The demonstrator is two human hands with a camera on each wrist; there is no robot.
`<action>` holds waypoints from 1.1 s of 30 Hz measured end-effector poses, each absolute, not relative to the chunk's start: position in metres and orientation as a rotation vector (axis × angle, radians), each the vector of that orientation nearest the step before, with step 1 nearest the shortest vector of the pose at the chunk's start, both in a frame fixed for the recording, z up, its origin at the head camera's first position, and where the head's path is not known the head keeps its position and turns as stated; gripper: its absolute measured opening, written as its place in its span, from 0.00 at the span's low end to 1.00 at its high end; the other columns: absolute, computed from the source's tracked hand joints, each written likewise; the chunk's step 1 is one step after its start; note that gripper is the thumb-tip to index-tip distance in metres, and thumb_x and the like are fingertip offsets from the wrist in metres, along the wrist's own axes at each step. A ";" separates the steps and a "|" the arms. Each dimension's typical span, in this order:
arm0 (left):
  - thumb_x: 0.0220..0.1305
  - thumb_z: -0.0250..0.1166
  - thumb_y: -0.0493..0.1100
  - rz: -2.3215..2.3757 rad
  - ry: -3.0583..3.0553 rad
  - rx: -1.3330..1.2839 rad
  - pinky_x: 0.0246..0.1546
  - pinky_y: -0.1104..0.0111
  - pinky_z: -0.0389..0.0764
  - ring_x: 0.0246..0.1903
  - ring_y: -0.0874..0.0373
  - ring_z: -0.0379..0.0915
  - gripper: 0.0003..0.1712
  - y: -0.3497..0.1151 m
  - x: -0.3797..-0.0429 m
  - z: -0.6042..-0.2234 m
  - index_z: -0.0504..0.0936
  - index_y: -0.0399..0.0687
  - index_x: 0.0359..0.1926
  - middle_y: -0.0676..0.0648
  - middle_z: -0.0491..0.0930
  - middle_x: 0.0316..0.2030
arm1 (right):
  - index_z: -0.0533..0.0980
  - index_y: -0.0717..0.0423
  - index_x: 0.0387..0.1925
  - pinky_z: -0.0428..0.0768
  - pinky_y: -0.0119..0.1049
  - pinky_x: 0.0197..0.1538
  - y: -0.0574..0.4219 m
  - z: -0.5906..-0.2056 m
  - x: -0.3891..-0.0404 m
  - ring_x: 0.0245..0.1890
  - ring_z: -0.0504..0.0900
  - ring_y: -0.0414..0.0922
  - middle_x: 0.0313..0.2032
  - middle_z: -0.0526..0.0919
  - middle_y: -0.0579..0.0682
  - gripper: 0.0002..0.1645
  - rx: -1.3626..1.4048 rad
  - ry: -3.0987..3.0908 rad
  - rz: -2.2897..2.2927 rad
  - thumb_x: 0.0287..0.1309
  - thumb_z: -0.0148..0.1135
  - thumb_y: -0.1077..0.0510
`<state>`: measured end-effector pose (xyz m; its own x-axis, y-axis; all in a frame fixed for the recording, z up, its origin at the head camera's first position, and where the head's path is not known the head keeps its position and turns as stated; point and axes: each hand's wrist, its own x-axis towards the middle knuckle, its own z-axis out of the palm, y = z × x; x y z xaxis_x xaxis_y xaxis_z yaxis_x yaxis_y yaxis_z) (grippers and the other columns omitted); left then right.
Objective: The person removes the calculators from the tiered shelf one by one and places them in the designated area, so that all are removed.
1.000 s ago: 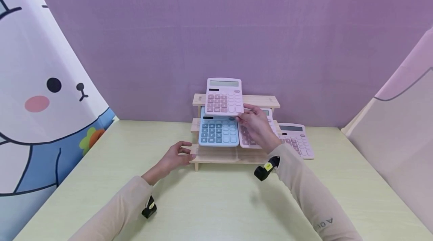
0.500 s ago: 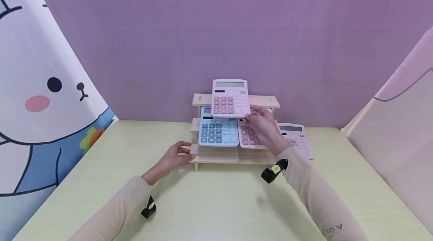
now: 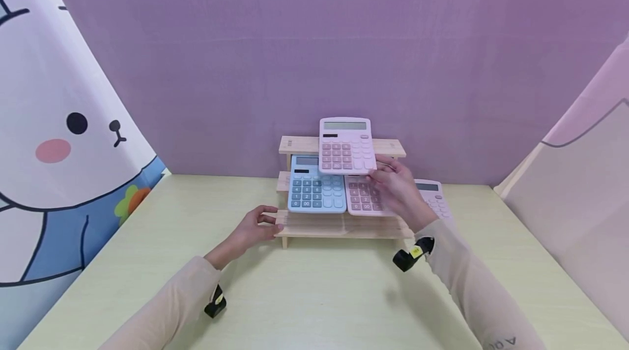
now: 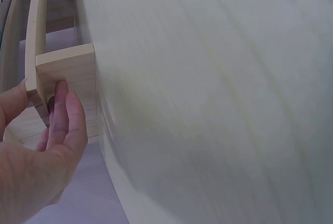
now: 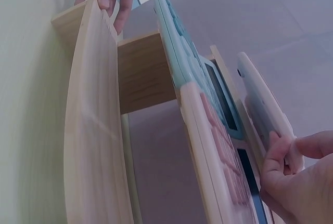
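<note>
My right hand (image 3: pixel 397 185) pinches a pink calculator (image 3: pixel 346 148) by its lower right corner, thumb on one face and fingers behind. In the right wrist view that calculator (image 5: pixel 263 96) is apart from the top tier. A three-tier wooden shelf (image 3: pixel 339 225) stands on the table. Its middle tier bears a blue calculator (image 3: pixel 314 191) and, beside it, another pink calculator (image 3: pixel 363 200), partly covered by the right hand. My left hand (image 3: pixel 253 230) holds the left end of the lowest board, thumb on top and fingers beneath, as the left wrist view also shows.
A further pink calculator (image 3: pixel 437 197) lies on the table (image 3: pixel 314 295) right of the shelf, partly behind my right wrist. A purple backdrop (image 3: pixel 314 55) rises behind. A cartoon-printed cloth (image 3: pixel 59 93) hangs at the left, a pale one (image 3: pixel 580 197) at the right.
My right hand has carried the held pink calculator to the right and slightly down along the top tier. The left hand and the shelf have stayed put.
</note>
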<state>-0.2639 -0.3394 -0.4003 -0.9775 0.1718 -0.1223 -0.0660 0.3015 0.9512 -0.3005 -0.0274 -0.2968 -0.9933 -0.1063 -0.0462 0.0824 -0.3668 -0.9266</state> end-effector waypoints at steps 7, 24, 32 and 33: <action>0.58 0.63 0.39 1.749 2.360 0.092 0.43 0.61 0.81 0.36 0.58 0.75 0.31 -0.340 -0.265 -0.401 0.61 0.39 0.60 0.36 0.72 0.47 | 0.57 0.59 0.63 0.78 0.26 0.43 -0.011 -0.295 -0.297 0.34 0.75 0.39 0.38 0.72 0.49 0.34 0.000 1.724 -2.486 0.54 0.48 0.76; 0.58 0.63 0.40 1.744 2.369 0.104 0.44 0.60 0.81 0.36 0.58 0.75 0.32 -0.340 -0.263 -0.400 0.61 0.39 0.61 0.36 0.72 0.48 | 0.57 0.61 0.59 0.79 0.26 0.43 0.030 -0.301 -0.288 0.36 0.77 0.40 0.40 0.75 0.50 0.31 -0.108 1.705 -2.499 0.55 0.50 0.77; 0.58 0.63 0.40 1.750 2.365 0.099 0.44 0.60 0.81 0.36 0.58 0.75 0.31 -0.340 -0.265 -0.403 0.62 0.39 0.60 0.37 0.72 0.46 | 0.58 0.61 0.55 0.79 0.28 0.45 0.051 -0.303 -0.286 0.36 0.78 0.41 0.38 0.77 0.51 0.26 -0.183 1.633 -2.531 0.55 0.49 0.77; 0.58 0.63 0.40 1.750 2.365 0.098 0.44 0.60 0.81 0.36 0.58 0.75 0.31 -0.340 -0.265 -0.403 0.62 0.39 0.60 0.37 0.72 0.47 | 0.58 0.61 0.55 0.79 0.28 0.45 0.054 -0.303 -0.286 0.36 0.79 0.41 0.38 0.77 0.51 0.26 -0.190 1.623 -2.538 0.55 0.49 0.77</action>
<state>-0.2647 -0.3403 -0.4031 -0.9782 0.1702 -0.1190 -0.0641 0.2980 0.9524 -0.2858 0.0537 -0.3030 -0.9845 -0.1708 0.0396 0.0357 -0.4165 -0.9084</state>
